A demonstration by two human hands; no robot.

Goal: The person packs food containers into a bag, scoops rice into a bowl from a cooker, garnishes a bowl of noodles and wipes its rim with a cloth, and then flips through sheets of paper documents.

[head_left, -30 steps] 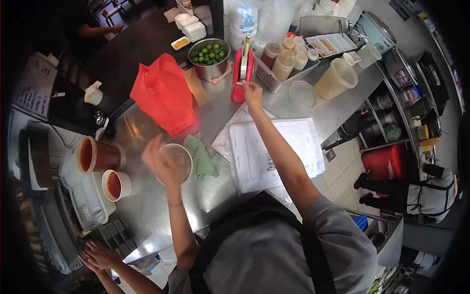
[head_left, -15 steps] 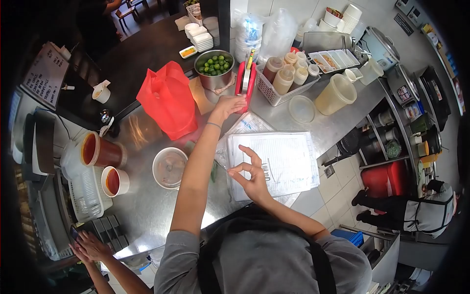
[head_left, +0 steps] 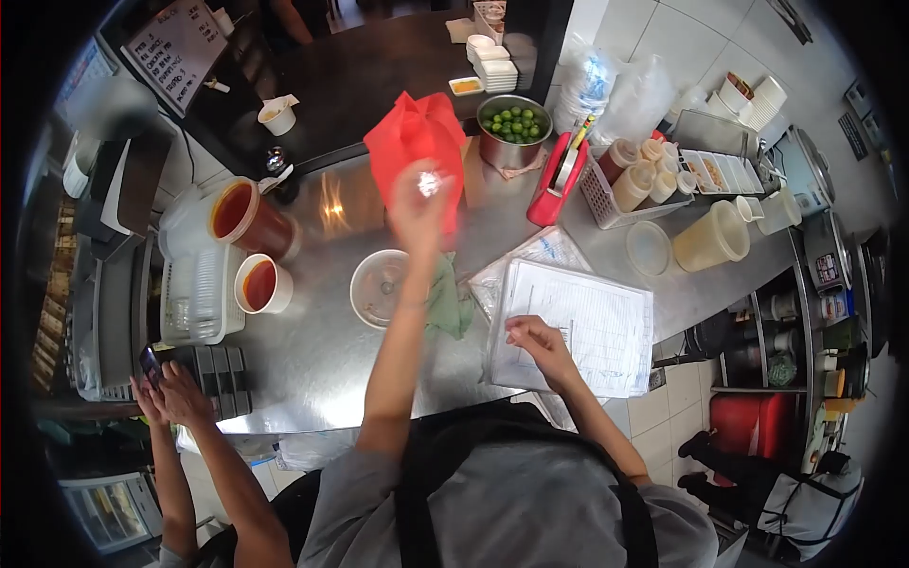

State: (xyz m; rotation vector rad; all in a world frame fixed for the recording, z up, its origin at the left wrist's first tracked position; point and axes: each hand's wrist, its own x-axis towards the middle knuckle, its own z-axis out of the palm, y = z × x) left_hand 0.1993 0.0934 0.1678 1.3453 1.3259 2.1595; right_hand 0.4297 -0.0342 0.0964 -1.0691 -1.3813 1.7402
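My left hand (head_left: pixel 419 206) is raised in front of the red plastic bag (head_left: pixel 413 142) and overlaps it. Motion smears its fingers, and a shiny whitish patch shows at them, too blurred to name. My right hand (head_left: pixel 543 348) is closed, fingertips drawn together, over a stack of printed sheets (head_left: pixel 606 322) in clear plastic; what it pinches, if anything, is too small to see. A red tape dispenser (head_left: pixel 549 199) stands behind the sheets. Left of them lies a green cloth (head_left: pixel 447 303), beside a round tub (head_left: pixel 374 289) partly behind my left forearm.
Limes fill a metal pot (head_left: pixel 511 151) near a basket of sauce bottles (head_left: pixel 611 204). Containers of red sauce (head_left: pixel 256 284) stand at left. A co-worker's hands (head_left: pixel 175 393) hold a phone (head_left: pixel 150 363) at lower left. Another person (head_left: pixel 805 506) is at lower right.
My left hand has left the tape dispenser and moved left to the red bag. My right hand has drawn its fingers together and stays over the sheets. The view has shifted left.
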